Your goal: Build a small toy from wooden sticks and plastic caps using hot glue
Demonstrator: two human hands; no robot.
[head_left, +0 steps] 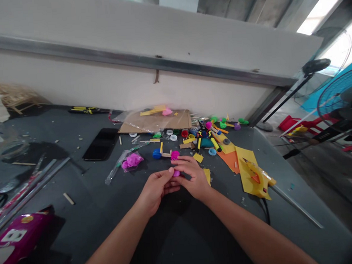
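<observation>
From the head camera, a person's left hand [154,192] and right hand [196,178], fingers curled nearly closed, pinch a lump of pink clay [176,173] between their fingertips, neither hand nearer. Its visible part lies crosswise; its full length is hidden. A magenta piece [174,154] sits just beyond, beside the right fingers.

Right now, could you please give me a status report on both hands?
Left hand and right hand close together, small purple piece held between them. Blue cap just beyond. Yellow glue gun off right, touching neither.
</observation>
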